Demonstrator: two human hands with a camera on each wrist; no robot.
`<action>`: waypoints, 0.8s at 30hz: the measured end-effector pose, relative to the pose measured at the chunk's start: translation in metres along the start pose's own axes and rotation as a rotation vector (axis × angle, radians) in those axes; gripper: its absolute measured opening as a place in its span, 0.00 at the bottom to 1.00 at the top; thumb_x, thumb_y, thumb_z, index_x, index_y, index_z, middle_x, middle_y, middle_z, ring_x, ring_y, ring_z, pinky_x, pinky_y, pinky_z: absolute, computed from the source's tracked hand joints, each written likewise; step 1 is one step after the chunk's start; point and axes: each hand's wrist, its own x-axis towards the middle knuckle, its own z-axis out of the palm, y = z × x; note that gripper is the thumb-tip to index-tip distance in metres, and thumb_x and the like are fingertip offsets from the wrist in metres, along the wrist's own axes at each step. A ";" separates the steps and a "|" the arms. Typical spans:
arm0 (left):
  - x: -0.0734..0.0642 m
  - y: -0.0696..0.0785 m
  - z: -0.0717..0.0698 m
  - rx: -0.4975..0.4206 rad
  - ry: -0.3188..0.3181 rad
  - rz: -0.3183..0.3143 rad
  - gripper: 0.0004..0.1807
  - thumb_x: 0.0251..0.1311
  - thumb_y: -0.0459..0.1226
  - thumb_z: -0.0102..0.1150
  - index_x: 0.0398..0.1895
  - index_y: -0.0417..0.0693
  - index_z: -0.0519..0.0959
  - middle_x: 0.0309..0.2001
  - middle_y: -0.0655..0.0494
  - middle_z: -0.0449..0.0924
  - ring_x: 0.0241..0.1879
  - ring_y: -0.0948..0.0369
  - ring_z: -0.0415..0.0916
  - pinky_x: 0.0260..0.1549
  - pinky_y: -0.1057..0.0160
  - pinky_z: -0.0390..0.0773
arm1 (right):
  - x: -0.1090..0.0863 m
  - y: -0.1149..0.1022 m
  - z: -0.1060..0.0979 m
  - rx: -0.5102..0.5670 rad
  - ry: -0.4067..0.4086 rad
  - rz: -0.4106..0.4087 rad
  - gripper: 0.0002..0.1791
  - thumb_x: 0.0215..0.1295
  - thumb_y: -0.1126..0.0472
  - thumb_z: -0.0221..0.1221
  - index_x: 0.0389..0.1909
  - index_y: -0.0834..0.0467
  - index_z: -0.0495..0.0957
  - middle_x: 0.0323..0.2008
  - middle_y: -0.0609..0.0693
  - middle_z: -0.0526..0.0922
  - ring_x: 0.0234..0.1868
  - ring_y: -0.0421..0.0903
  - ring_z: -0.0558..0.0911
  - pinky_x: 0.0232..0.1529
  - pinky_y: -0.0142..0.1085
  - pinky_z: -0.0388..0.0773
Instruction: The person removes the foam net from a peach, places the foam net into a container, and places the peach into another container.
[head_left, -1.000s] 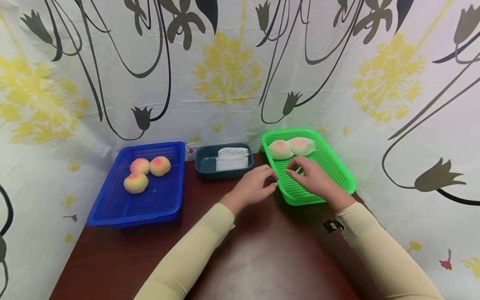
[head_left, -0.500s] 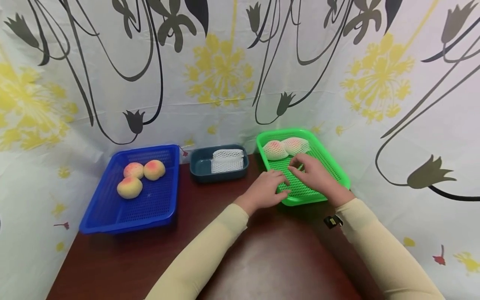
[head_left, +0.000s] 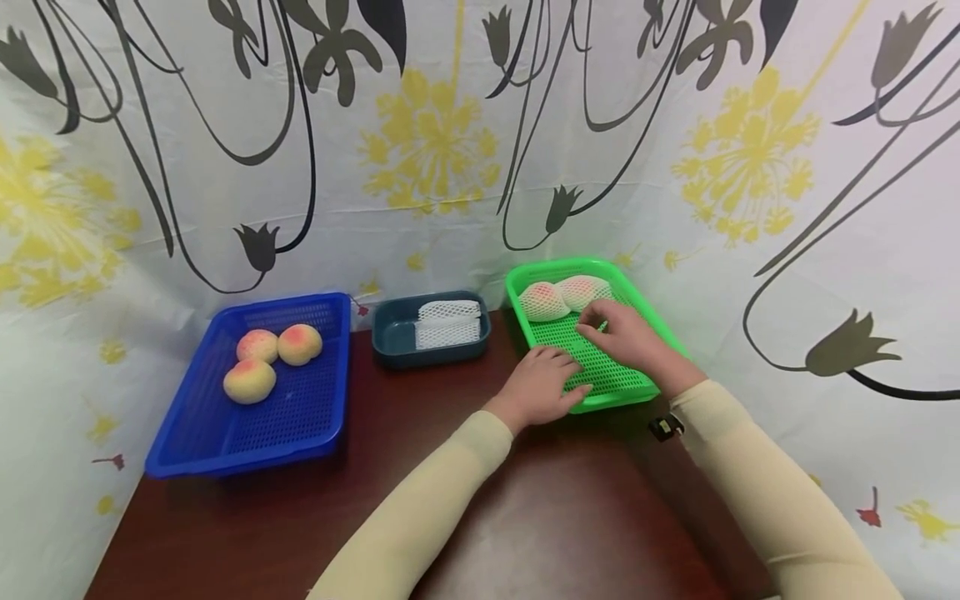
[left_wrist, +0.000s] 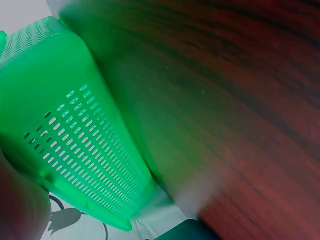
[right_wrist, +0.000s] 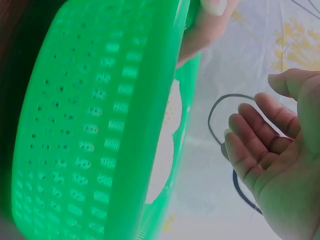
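two round pink peaches in white foam nets [head_left: 543, 302] are found just past the right hand [head_left: 621, 333]

the wrapped peaches are set side by side at the back of the bright green plastic basket [head_left: 615, 398], in a row that runs left to right. they are nearer to the right hand, a little past its fingertips. nothing is held in its grip; the fingers are loosely bent. the left hand [head_left: 542, 387] is placed over the near left rim, its grip wide; whether the rim is touched cannot be told. the way left is blocked by the basket's side wall. past it, white foam nets [head_left: 447, 325] are laid in a small dark blue-green box [head_left: 393, 337]. farther left on the shiny red-brown wooden desk [head_left: 382, 433], three bare yellow-pink peaches [head_left: 250, 381] are held by a blue plastic basket [head_left: 343, 367].
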 end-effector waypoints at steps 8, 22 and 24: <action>0.000 -0.001 0.001 0.023 -0.016 -0.002 0.32 0.87 0.63 0.35 0.71 0.61 0.84 0.70 0.64 0.82 0.76 0.57 0.69 0.79 0.51 0.60 | 0.023 0.020 -0.005 -0.036 -0.052 0.055 0.11 0.84 0.59 0.62 0.53 0.64 0.80 0.50 0.62 0.85 0.53 0.60 0.84 0.56 0.59 0.81; -0.001 -0.002 0.001 0.022 -0.034 -0.011 0.31 0.87 0.62 0.36 0.68 0.62 0.86 0.68 0.64 0.82 0.76 0.55 0.70 0.80 0.50 0.59 | 0.098 0.070 -0.007 -0.329 -0.214 0.162 0.40 0.76 0.57 0.68 0.79 0.72 0.63 0.75 0.77 0.66 0.74 0.76 0.69 0.71 0.69 0.69; 0.000 -0.001 0.002 0.030 -0.026 -0.007 0.31 0.87 0.62 0.37 0.67 0.62 0.86 0.68 0.64 0.83 0.75 0.56 0.70 0.79 0.51 0.59 | 0.105 0.073 -0.007 -0.343 -0.230 0.171 0.41 0.75 0.57 0.68 0.79 0.71 0.62 0.75 0.77 0.65 0.74 0.77 0.67 0.71 0.69 0.69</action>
